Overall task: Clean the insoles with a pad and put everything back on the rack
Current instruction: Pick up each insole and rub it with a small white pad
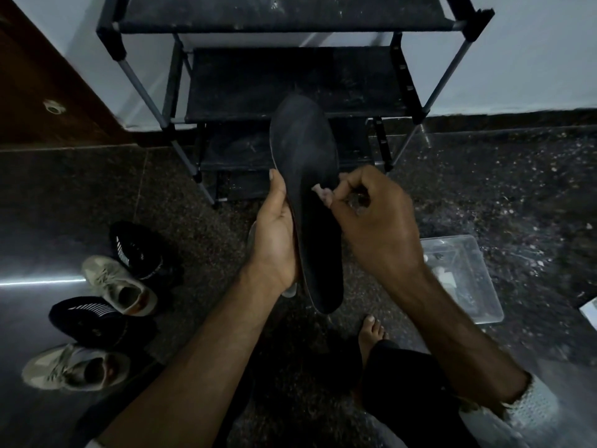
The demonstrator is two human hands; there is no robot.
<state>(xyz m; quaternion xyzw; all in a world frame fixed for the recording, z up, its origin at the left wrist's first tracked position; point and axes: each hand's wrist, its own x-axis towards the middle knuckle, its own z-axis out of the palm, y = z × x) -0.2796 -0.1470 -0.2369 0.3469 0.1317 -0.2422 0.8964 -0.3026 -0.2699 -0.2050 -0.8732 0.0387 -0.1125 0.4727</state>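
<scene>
Black curved insole (307, 189), pale crumpled pad (319, 191)

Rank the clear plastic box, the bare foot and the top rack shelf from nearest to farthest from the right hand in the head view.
From the right hand:
1. Clear plastic box, on the floor just to its right.
2. Bare foot, below the hand toward the person.
3. Top rack shelf, far up at the frame's top edge.

dark insole (305, 163) upright before black rack (290, 82), small pale pad (319, 191) against it
</scene>
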